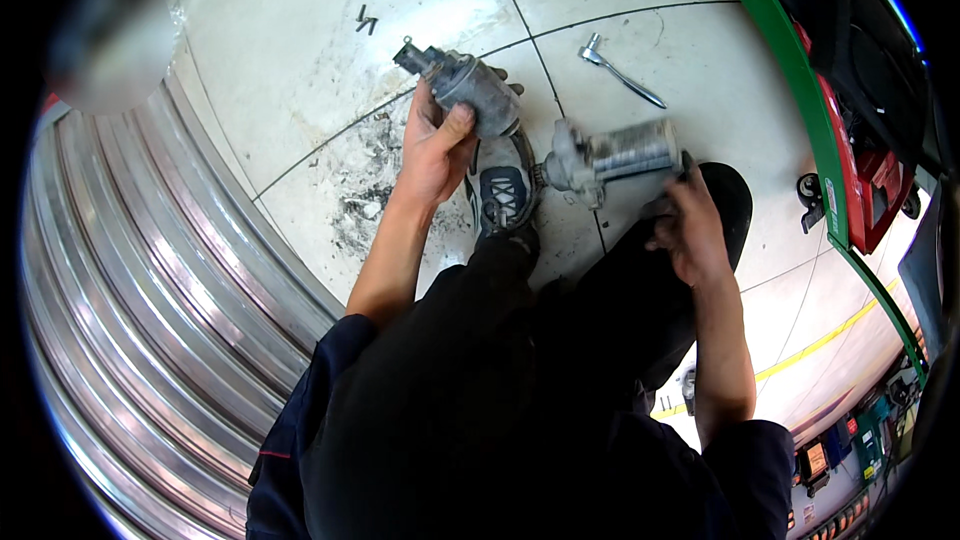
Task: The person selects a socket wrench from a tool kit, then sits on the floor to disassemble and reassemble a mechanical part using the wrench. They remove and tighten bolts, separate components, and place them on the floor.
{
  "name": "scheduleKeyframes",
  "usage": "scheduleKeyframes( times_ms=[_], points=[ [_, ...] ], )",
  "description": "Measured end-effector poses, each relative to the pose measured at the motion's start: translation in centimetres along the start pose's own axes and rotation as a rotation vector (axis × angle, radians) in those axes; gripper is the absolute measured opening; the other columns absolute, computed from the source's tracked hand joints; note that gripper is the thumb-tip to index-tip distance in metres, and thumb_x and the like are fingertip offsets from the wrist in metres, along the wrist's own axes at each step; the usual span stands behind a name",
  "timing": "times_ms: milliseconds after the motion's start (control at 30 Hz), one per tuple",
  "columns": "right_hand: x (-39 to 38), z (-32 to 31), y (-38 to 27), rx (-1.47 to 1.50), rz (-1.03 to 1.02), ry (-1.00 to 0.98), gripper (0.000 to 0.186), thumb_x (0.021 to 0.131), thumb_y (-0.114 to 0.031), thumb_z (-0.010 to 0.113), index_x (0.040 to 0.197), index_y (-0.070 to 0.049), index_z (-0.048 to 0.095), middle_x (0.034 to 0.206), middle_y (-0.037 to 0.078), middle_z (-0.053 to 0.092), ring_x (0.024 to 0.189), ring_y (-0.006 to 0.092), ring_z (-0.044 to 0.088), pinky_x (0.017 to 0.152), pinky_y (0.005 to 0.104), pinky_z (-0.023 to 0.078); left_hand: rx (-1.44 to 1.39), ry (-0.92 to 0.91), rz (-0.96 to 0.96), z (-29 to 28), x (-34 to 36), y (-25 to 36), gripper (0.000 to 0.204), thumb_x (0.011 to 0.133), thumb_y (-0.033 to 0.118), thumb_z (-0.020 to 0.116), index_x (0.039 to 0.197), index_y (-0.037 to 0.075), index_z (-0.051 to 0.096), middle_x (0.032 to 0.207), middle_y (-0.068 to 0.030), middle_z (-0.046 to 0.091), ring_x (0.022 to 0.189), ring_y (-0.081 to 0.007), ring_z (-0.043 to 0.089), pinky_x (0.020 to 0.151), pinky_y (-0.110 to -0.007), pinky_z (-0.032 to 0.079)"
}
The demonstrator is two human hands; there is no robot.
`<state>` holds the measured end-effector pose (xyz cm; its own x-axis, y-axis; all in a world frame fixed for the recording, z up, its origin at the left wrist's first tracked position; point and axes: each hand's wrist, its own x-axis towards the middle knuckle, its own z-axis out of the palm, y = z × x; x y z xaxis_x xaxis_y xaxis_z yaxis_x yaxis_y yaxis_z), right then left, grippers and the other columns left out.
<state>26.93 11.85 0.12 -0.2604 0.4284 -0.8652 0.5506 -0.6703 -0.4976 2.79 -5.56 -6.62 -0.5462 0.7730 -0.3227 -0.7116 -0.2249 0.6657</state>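
Observation:
My left hand (437, 155) is wrapped round a dirty grey cylindrical motor unit (475, 92), its thumb on the near side and its fingertips showing past the far side. A dark connector block with a small ring juts from the unit's upper left end. To the right, a starter motor (630, 150) with a ribbed grey body points its toothed end towards my shoe; it looks slightly smeared. My right hand (690, 225) is at that motor's right end, a finger at or touching the end. Its fingers are bent, dark-tipped and blurred, so a grip cannot be made out.
A ratchet wrench (622, 72) lies on the pale tiled floor beyond the starter motor. Several small dark bolts (367, 19) lie at the far left. Dark grime (370, 195) spreads beside my shoe (503, 190). Ribbed metal (170, 270) borders the left, a green frame (815, 100) the right.

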Motion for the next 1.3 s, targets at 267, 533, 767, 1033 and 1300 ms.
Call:
scheduleKeyframes(
  times_ms=[267, 533, 767, 1033, 1300],
  points=[
    [1.4, 1.6, -1.2, -0.533, -0.287, -0.109, 0.053, 0.097, -0.040, 0.067, 0.131, 0.001, 0.062, 0.084, 0.014, 0.073, 0.065, 0.0164, 0.068, 0.064, 0.0315, 0.054, 0.098, 0.128, -0.016, -0.7, -3.0, -0.1, 0.061, 0.092, 0.013, 0.075, 0.141, 0.002, 0.040, 0.132, -0.0174, 0.059, 0.123, -0.0280, 0.059, 0.107, -0.043, 0.047],
    [12.4, -4.4, -5.9, -0.564, -0.080, 0.107, 0.073, 0.100, -0.059, 0.052, 0.145, -0.002, 0.050, 0.115, 0.021, 0.069, 0.097, 0.0269, 0.070, 0.083, 0.0365, 0.055, 0.061, -0.002, -0.069, 0.0, -1.2, -0.2, 0.047, 0.089, 0.027, 0.076, 0.120, 0.004, 0.049, 0.107, -0.0172, 0.064, 0.099, -0.0310, 0.067, 0.091, -0.047, 0.056],
    [14.2, -4.5, -6.9, -0.789, -0.292, -0.373, 0.088, 0.076, -0.033, 0.082, 0.153, -0.016, 0.044, 0.139, 0.018, 0.057, 0.127, 0.0343, 0.055, 0.112, 0.0401, 0.041, 0.112, 0.027, -0.126, 0.9, -0.9, -0.4, 0.054, 0.087, 0.037, 0.076, 0.122, 0.007, 0.048, 0.105, -0.0170, 0.061, 0.100, -0.0312, 0.064, 0.094, -0.051, 0.054],
    [11.6, -3.7, -6.5, -0.989, -0.496, -0.286, 0.093, 0.065, -0.008, 0.084, 0.149, -0.016, 0.045, 0.130, 0.016, 0.056, 0.124, 0.0328, 0.054, 0.109, 0.0383, 0.042, -0.001, 0.025, -0.072, 0.9, -0.5, -1.4, 0.057, 0.086, 0.026, 0.080, 0.127, 0.005, 0.048, 0.114, -0.0172, 0.062, 0.106, -0.0324, 0.065, 0.099, -0.050, 0.052],
    [4.1, -0.2, -7.6, -1.259, -0.752, -0.095, 0.078, 0.069, -0.002, 0.085, 0.138, -0.024, 0.057, 0.122, 0.013, 0.054, 0.100, 0.0359, 0.067, 0.084, 0.0443, 0.056, 0.132, 0.049, -0.027, 1.4, -0.2, -1.1, 0.065, 0.087, 0.010, 0.078, 0.140, 0.002, 0.042, 0.130, -0.0165, 0.059, 0.120, -0.0294, 0.061, 0.105, -0.044, 0.049]
  ],
)
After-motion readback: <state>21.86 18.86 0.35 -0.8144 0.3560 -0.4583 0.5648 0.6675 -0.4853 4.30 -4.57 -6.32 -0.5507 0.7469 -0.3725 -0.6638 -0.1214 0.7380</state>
